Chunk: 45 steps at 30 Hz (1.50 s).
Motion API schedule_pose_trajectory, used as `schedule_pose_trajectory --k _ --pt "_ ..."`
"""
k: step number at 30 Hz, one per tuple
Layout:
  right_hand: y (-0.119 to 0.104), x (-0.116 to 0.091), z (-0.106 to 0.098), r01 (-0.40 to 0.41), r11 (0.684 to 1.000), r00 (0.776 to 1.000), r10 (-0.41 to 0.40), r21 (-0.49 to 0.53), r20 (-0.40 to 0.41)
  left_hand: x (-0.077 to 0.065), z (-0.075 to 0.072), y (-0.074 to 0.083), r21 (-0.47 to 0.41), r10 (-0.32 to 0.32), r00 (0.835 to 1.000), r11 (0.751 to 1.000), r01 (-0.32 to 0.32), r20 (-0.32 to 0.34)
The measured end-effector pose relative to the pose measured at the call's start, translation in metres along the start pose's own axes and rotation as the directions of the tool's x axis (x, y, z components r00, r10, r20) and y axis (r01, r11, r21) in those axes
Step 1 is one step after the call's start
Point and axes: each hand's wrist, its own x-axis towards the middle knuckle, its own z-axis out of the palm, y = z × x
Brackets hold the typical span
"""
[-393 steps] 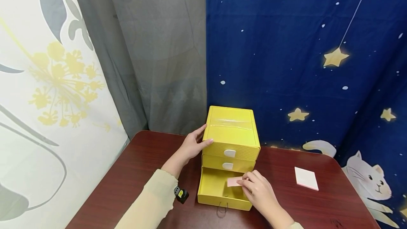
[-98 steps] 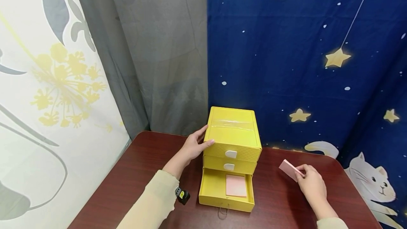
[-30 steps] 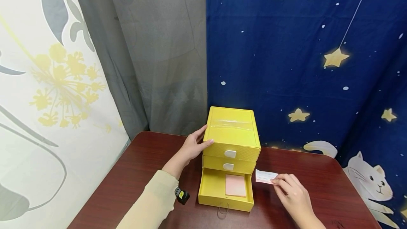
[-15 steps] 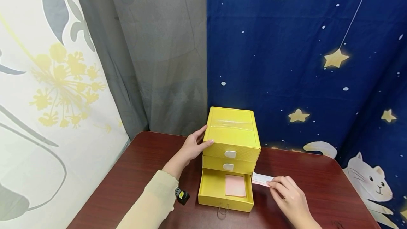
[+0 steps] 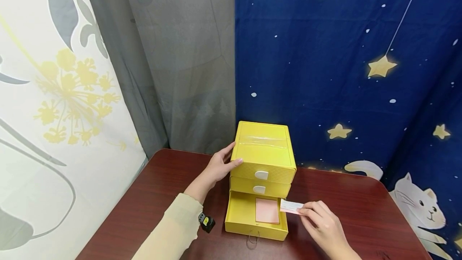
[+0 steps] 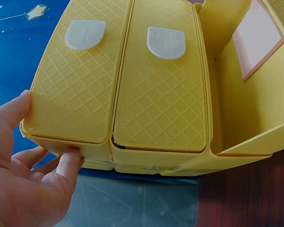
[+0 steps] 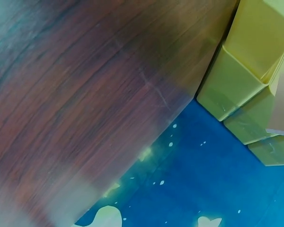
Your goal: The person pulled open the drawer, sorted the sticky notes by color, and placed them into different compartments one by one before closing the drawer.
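Observation:
A yellow desktop drawer box (image 5: 265, 141) stands on the table, its bottom drawer (image 5: 240, 208) pulled out. In that drawer a square pink notepad (image 5: 267, 210) lies flat at the right. My left hand (image 5: 219, 165) rests against the box's upper left side, thumb at the front top corner; the left wrist view shows the fingers (image 6: 71, 163) touching the side. My right hand (image 5: 322, 224) pinches a second notepad (image 5: 290, 206), pink with a printed white face, by its right end. This pad is tilted, its far end over the drawer's right wall.
The two upper drawers (image 5: 260, 189) are closed and have white tabs. A thin loop (image 5: 253, 239) hangs at the bottom drawer's front. The dark red wooden table (image 5: 364, 228) extends to both sides. Grey and starry blue curtains (image 5: 306, 91) hang behind.
The second notepad was carried leftward from the table's right side by my right hand, reaching over the drawer's right wall. The first pad now lies in the drawer. My left hand stayed put.

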Motion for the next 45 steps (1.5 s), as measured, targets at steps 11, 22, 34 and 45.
schedule_pose_trajectory --k 11,22,34,45 --pt "-0.008 0.006 0.017 0.031 0.999 0.999 -0.031 0.038 0.008 0.018 -0.001 -0.025 -0.007 -0.006 1.0 1.0 0.006 -0.007" --pt "-0.011 0.01 0.03 0.08 0.994 0.997 -0.079 0.07 -0.019 0.023 0.0 -0.035 -0.01 0.016 1.0 1.0 -0.016 -0.011" --pt "-0.016 0.011 0.042 0.109 0.988 0.994 -0.11 0.109 -0.004 0.023 0.001 -0.034 -0.006 0.011 1.0 1.0 -0.011 -0.017" --pt "-0.021 0.013 0.049 0.124 0.987 0.992 -0.125 0.105 0.006 0.021 0.002 -0.033 -0.006 0.008 1.0 1.0 -0.009 -0.02"
